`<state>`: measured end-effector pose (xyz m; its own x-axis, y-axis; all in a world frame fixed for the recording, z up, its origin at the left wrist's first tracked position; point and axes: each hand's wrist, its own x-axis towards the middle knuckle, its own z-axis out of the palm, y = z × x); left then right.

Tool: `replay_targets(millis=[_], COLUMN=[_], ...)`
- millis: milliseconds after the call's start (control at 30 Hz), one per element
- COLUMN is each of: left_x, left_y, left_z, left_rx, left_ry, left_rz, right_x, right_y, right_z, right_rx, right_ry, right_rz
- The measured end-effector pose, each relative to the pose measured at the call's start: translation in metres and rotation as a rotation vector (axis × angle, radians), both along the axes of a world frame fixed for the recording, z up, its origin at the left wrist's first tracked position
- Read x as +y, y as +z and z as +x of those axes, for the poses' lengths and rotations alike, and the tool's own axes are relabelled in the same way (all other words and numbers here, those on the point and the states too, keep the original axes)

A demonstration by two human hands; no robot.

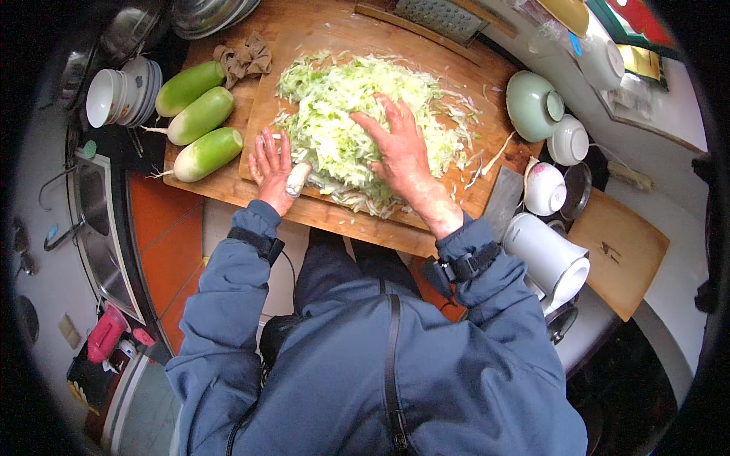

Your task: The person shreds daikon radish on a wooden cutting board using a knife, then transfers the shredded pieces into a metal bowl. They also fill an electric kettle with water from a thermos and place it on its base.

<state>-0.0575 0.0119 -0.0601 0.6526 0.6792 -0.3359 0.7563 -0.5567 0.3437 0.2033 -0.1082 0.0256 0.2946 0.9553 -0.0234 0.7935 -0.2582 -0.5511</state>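
Observation:
A wide heap of shredded green-and-white radish (342, 125) covers much of a wooden cutting board (262, 131). My right hand (399, 142) rests on the heap's right part with its fingers spread. At the heap's left edge, my left hand (271, 165) has its palm turned partly up and its fingers extended. One finger or the thumb of that hand wears a whitish wrapping (298, 179). Left of the board lie several whole green radishes (208, 154) with thin roots, beside a crumpled brown cloth (244, 58). Shreds are scattered right of the heap.
A metal grater (442, 20) in a wooden frame lies at the far edge. On the right are a cleaver blade (504, 196), an upturned green bowl (533, 106), white bowls (568, 140) and a white kettle (544, 256). Stacked bowls (105, 98) stand left; a sink (102, 228) is lower left.

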Motion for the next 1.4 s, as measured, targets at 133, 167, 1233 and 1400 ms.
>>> replay_targets(millis=[133,167,1233,1400], left_x=[0.0,0.0,0.013,-0.017], left_y=[0.003,0.003,0.054,0.103], left_z=[0.0,0.0,-0.004,-0.007], left_rx=[-0.012,-0.052,-0.434,-0.72], left_ry=[-0.015,-0.026,0.036,0.279], left_rz=[-0.016,-0.006,-0.272,-0.772], right_x=[0.004,0.003,-0.093,-0.125], right_y=[-0.011,-0.013,0.036,0.024], right_z=[0.01,0.012,0.038,0.029], right_rx=[-0.021,0.0,0.219,0.213], right_ry=[-0.029,-0.033,-0.224,-0.352], right_rz=[0.064,0.013,-0.106,-0.09])
